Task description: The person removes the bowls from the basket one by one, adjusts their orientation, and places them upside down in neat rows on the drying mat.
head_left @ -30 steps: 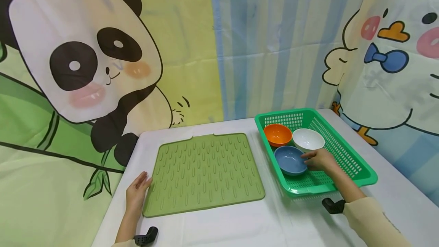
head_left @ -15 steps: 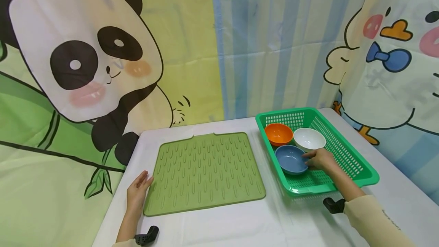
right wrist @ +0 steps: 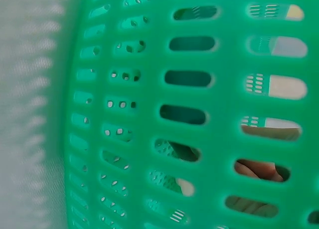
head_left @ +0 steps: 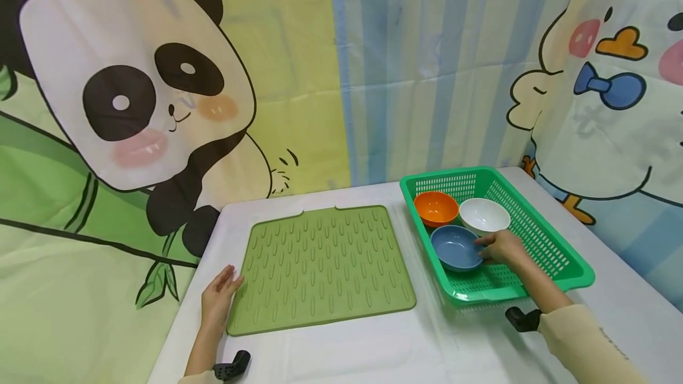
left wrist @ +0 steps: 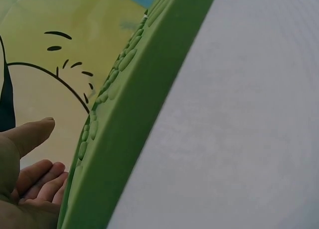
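Note:
In the head view a shallow blue bowl (head_left: 455,248) sits in the near left part of a green plastic basket (head_left: 578,274). My right hand (head_left: 504,248) pinches the bowl's right rim, reaching in over the basket's near side. The right wrist view is mostly filled by the basket's slotted wall (right wrist: 224,89), with parts of the fingers (right wrist: 256,169) showing through the slots. At the left edge of a green ridged mat (head_left: 320,265), my left hand (head_left: 217,301) rests with its fingers extended. Its thumb (left wrist: 35,134) stands apart from the fingers in the left wrist view.
An orange bowl (head_left: 436,208) and a white bowl (head_left: 484,216) stand behind the blue one in the basket. Mat and basket lie side by side on a white-covered table (head_left: 341,348). A printed curtain (head_left: 299,76) hangs behind the table.
The head view has shifted slightly. Both hands, the bowls, the basket and the mat keep their places relative to one another.

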Demonstrator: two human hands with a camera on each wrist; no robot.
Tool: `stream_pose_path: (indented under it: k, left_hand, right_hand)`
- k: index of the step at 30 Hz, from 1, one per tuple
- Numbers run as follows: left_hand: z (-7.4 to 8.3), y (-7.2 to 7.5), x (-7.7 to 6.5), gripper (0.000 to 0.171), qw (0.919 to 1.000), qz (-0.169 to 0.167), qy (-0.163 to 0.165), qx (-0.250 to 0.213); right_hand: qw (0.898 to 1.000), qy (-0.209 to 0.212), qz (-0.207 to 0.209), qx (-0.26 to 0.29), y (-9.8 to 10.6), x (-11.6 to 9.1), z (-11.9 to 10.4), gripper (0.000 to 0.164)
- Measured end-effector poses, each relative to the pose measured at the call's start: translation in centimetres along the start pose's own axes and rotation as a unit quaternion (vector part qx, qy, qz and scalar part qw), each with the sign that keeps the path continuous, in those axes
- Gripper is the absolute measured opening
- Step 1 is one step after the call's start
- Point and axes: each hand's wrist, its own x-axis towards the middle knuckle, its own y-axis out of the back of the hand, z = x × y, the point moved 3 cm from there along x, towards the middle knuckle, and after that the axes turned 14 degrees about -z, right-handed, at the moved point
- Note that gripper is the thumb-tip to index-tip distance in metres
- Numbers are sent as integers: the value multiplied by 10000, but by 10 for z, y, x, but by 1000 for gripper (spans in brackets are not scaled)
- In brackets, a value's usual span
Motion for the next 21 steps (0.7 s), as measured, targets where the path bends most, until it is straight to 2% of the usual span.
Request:
stream_pose_path:
  k: [7, 12, 21]
  left_hand:
    - [0, -1, 0, 60, 9999, -39, 1, -168]
    - [0, -2, 1, 60, 9995, -90, -114, -269]
    - [0, -4, 1, 56, 9996, -157, -108, -187]
  right_hand:
    - [10000, 22, 3, -69, 2, -2, -2, 30]
    - [9999, 67, 13, -117, 2, -3, -3, 31]
    - [9999, 82, -66, 28, 3, -4, -2, 33]
